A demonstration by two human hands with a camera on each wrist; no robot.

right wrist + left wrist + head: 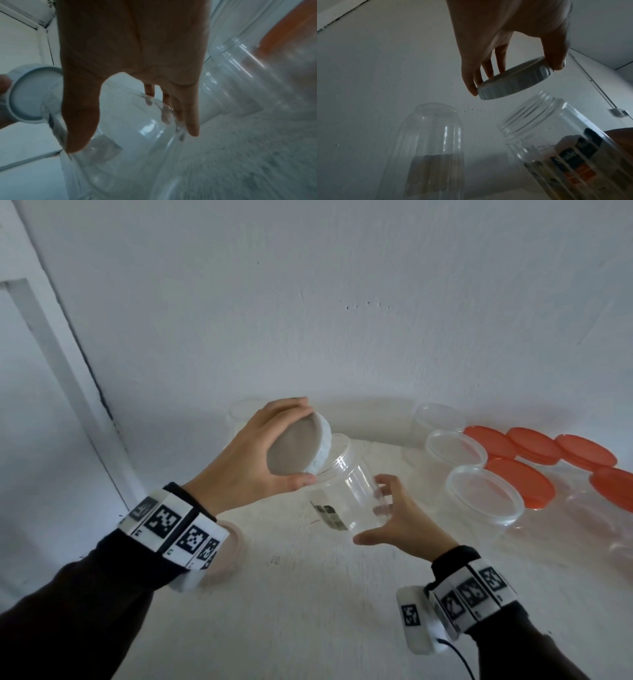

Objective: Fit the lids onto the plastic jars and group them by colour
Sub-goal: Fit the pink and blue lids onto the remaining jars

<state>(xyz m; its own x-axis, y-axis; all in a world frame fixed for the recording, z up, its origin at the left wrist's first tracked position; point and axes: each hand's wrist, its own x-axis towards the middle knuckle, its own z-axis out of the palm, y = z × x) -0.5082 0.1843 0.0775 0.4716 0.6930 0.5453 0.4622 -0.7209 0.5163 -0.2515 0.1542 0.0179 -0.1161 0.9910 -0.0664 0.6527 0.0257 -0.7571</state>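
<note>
My left hand (304, 441) grips a white ribbed lid (294, 453) by its rim, tilted. It hangs just above the open threaded mouth of a clear plastic jar (346, 484), with a small gap between them in the left wrist view: lid (515, 81), jar (539, 121). My right hand (370, 511) holds that jar round its body, thumb on the near side, fingers on the far side. The jar leans towards the left and carries a label. In the right wrist view the jar (137, 155) shows under my right hand (133, 140), with the lid (29, 94) at the left.
To the right stand three open clear jars (484, 494) and several jars with orange lids (520, 484). Another clear jar (433, 135) stands left of the held one. A white wall (308, 302) rises close behind the white table (308, 594).
</note>
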